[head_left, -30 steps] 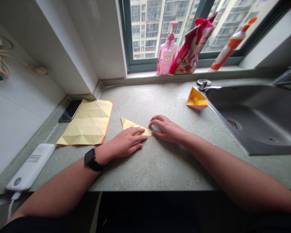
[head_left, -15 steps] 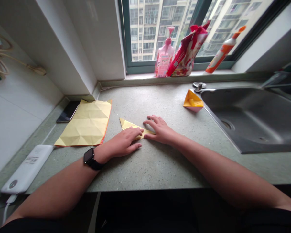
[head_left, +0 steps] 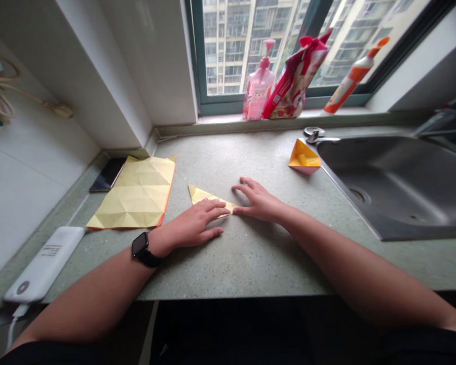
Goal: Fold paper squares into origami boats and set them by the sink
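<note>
A folded triangle of yellow paper (head_left: 199,194) lies flat on the speckled counter (head_left: 228,274), partly covered by my fingers. My left hand (head_left: 199,220), with a black watch on its wrist, rests over the paper with fingers stretched out. At the paper's right end, my right hand (head_left: 258,200) touches the tip with its thumb while the other fingers are spread above the counter. To the left lie creased yellow sheets (head_left: 137,192) with an orange edge showing beneath. A folded orange and pink paper shape (head_left: 304,158) stands at the back right.
The steel sink (head_left: 403,182) is set into the counter on the right. A phone (head_left: 107,175) and a white power bank (head_left: 45,263) with a cable lie at left. On the windowsill stand a pink pump bottle (head_left: 258,91), a red bag (head_left: 292,86) and an orange-white bottle (head_left: 351,83).
My right hand has slid a little to the right along the paper, its thumb now at the tip. My left hand has stayed nearly in place, its fingertips slightly farther right.
</note>
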{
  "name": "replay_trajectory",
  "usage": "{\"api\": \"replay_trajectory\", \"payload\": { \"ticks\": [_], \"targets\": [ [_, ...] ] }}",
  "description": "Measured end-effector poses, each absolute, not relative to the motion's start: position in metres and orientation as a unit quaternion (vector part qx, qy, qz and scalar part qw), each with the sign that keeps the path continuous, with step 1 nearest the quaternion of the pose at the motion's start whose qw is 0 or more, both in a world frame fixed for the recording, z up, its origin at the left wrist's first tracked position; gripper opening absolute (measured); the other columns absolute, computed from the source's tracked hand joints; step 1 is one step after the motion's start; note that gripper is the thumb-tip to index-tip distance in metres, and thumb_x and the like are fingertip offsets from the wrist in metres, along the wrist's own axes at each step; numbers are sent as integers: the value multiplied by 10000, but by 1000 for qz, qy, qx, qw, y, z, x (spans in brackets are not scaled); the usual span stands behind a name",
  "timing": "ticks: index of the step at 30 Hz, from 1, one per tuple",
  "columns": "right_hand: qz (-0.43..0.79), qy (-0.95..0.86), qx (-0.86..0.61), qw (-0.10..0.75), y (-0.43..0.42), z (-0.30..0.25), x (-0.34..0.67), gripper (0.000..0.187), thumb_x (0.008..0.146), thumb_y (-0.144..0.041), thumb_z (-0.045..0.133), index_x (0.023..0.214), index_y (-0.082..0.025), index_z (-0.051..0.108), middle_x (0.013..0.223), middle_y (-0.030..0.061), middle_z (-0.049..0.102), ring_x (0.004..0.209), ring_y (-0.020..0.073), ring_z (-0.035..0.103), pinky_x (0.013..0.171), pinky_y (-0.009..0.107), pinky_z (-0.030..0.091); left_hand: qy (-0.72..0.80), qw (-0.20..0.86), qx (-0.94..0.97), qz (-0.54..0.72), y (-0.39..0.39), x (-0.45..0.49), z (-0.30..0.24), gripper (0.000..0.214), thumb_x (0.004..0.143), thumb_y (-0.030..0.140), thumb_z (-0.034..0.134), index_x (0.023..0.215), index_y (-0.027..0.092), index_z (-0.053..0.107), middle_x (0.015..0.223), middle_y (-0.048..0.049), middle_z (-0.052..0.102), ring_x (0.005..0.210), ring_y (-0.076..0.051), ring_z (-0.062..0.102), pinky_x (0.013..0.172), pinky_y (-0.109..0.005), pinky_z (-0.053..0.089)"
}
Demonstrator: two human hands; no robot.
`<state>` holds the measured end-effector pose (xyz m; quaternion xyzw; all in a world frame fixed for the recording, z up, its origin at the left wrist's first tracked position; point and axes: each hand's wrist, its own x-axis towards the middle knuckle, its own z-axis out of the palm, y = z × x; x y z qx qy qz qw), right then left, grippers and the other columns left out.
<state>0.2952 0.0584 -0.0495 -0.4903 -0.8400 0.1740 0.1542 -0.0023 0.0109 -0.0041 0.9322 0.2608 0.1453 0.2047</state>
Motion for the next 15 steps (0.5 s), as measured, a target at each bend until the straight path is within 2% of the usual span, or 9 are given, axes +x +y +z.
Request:
{"api": "replay_trajectory", "payload": {
  "ticks": [5, 8, 15],
  "targets": [
    [186, -833, -505, 127, 66, -48, 307, 815, 885, -640, 850, 1581, -303, 593, 1785, 178, 372, 1664, 467, 304, 1340, 711, 278, 262, 184, 938, 132, 11, -1, -4, 421, 1106, 371, 631, 1515, 273, 653, 1587, -141, 590, 1505, -342, 534, 1291, -568, 442],
    [188, -834, -502, 126, 68, -48, 311, 815, 882, -629, 853, 1580, -295, 595, 1790, 186, 363, 1661, 474, 309, 1328, 710, 306, 266, 182, 938, 130, 11, 0, -3, 400, 1102, 369, 641, 1487, 265, 676, 1577, -142, 595, 1498, -343, 538, 1285, -564, 449],
    [195, -840, -489, 133, 74, -50, 321, 770, 872, -566, 873, 1562, -343, 616, 1745, 145, 443, 1639, 444, 372, 1314, 668, 373, 264, 184, 937, 135, 10, -1, -2, 377, 1102, 358, 634, 1460, 260, 698, 1572, -144, 601, 1477, -334, 558, 1277, -556, 461]
  ]
}}
